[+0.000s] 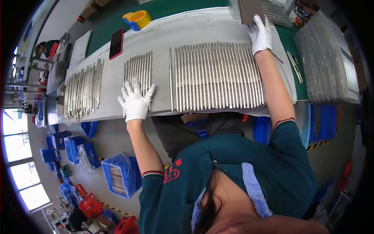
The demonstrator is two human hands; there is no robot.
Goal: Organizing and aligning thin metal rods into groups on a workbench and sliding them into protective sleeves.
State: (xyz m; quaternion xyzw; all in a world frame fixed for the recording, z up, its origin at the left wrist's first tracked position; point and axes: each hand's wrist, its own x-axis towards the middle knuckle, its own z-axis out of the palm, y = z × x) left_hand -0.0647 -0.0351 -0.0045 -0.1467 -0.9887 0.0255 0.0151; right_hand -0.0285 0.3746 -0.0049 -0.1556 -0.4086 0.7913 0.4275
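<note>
A grey cloth (161, 35) covers most of the green worktop (283, 43) in front of the seated person, and on it the slim metal rods lie side by side, their long axes running roughly from the person's body toward the far edge, the left-hand ones slightly slanted. The broadest set, the right-hand group (218, 76), spreads across the cloth between the two arms; the looser left-hand group (83, 89) lies well to the left, and the narrow middle group (138, 66) lies directly beneath the left hand (136, 102). That gloved hand is palm down with fingers spread over the near half of the middle group, seemingly resting on it and grasping nothing. The right hand (261, 37), also gloved, reaches past the far right corner of the broad group and appears closed on the near edge of a grey-brown block (249, 11). The left hand is thus nearer the middle group and the single rod (171, 78), which lies just left of the broad group. Counted, there are three groups, too tightly packed for a sure tally of rods, one block, one yellow-and-blue tape roll (142, 17), one red-edged phone (116, 43) and one separate rod.
</note>
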